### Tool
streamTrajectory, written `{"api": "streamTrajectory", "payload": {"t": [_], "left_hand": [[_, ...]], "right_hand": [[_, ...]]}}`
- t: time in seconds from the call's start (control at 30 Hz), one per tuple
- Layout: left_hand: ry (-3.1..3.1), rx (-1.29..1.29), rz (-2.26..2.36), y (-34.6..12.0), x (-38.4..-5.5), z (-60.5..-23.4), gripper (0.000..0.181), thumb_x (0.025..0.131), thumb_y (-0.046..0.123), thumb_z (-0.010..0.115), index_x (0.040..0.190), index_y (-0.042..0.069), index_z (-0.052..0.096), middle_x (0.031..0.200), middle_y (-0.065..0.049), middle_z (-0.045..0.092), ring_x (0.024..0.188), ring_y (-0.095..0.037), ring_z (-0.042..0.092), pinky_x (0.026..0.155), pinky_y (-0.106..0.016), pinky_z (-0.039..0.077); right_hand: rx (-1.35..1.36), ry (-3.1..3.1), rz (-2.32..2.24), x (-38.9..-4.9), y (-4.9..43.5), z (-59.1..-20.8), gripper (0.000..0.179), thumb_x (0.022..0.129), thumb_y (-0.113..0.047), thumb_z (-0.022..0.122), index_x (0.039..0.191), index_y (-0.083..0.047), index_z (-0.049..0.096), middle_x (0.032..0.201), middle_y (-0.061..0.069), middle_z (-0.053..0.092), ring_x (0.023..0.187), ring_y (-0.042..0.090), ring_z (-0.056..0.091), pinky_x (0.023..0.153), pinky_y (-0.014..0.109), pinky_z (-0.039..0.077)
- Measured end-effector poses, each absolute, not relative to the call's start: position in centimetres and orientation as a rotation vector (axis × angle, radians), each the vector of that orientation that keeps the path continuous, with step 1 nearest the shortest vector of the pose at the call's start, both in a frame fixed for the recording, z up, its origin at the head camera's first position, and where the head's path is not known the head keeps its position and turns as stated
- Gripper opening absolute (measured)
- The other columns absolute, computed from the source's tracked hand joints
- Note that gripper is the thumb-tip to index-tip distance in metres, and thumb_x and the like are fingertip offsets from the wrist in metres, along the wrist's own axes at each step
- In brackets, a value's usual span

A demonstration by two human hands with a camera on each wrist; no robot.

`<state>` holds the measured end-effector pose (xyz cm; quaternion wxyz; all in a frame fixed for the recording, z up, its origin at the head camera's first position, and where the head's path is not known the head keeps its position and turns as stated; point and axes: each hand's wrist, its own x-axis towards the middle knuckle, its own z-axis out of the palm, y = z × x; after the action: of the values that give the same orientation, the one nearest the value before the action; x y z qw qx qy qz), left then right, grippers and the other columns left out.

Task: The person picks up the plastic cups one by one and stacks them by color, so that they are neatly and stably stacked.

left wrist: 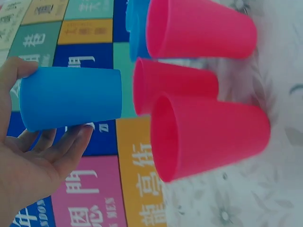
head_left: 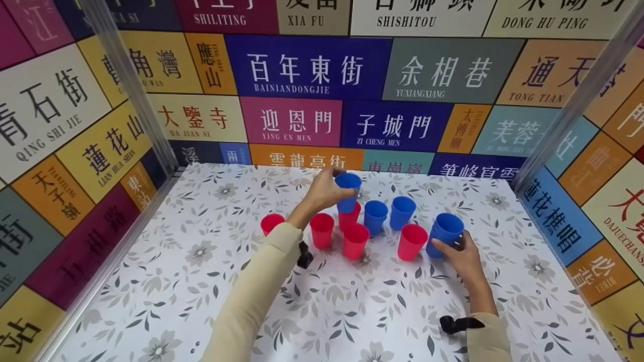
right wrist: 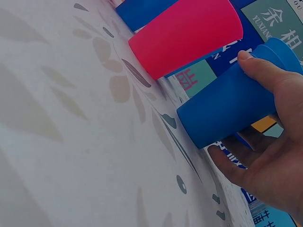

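Note:
My left hand (head_left: 322, 193) grips a blue cup (head_left: 348, 201) by its sides, thumb on one side and fingers on the other. In the left wrist view that blue cup (left wrist: 73, 97) is raised off the tabletop, beyond the rims of the red cups. On the right, my right hand (head_left: 463, 256) holds a blue cup (head_left: 438, 240) low at the tabletop; a second rim at its mouth shows another blue cup nested with it (right wrist: 279, 49). A red cup (head_left: 412, 244) stands upright just left of it.
Several red cups (head_left: 356, 244) stand upright in the middle, one red cup (head_left: 271, 222) partly behind the left forearm. Two blue shapes stand behind them, a blue cup (head_left: 375, 220) and another blue cup (head_left: 402, 213). Lettered panels (head_left: 307, 68) wall the floral tabletop (head_left: 201, 301).

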<state>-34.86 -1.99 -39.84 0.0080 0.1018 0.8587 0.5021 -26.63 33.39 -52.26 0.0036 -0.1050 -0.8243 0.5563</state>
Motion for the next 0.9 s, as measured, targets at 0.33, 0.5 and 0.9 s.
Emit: {"api": "streamTrajectory", "payload": {"t": [0.33, 0.5, 0.9], "left_hand": [[2.641, 0.467, 1.619, 1.1, -33.9, -38.3, 0.066, 0.079, 0.026, 0.082, 0.135, 0.005, 0.054, 0.13, -0.012, 0.06, 0.11, -0.022, 0.064, 0.094, -0.031, 0.057], [2.615, 0.499, 1.592, 2.7, -33.2, -37.9, 0.066, 0.079, 0.028, 0.083, 0.135, 0.008, 0.054, 0.133, -0.009, 0.059, 0.112, -0.02, 0.063, 0.097, -0.032, 0.055], [2.588, 0.58, 1.598, 7.5, -31.7, -37.5, 0.066, 0.08, 0.033, 0.083, 0.137, 0.015, 0.056, 0.135, -0.003, 0.058, 0.116, -0.016, 0.06, 0.1, -0.03, 0.054]], "right_hand": [[-0.287, -2.581, 1.729, -26.7, 33.3, -52.2, 0.099, 0.09, -0.043, 0.073, 0.161, -0.011, 0.013, 0.161, 0.029, 0.028, 0.149, 0.045, 0.029, 0.122, 0.055, 0.028], [-0.285, -2.566, 1.745, -26.5, 33.3, -52.3, 0.097, 0.09, -0.041, 0.074, 0.16, -0.01, 0.015, 0.16, 0.03, 0.029, 0.148, 0.045, 0.031, 0.121, 0.054, 0.029], [-0.232, -2.565, 1.757, -26.5, 33.3, -52.5, 0.097, 0.091, -0.044, 0.071, 0.161, -0.012, 0.012, 0.16, 0.029, 0.029, 0.148, 0.046, 0.031, 0.116, 0.057, 0.036]]}}
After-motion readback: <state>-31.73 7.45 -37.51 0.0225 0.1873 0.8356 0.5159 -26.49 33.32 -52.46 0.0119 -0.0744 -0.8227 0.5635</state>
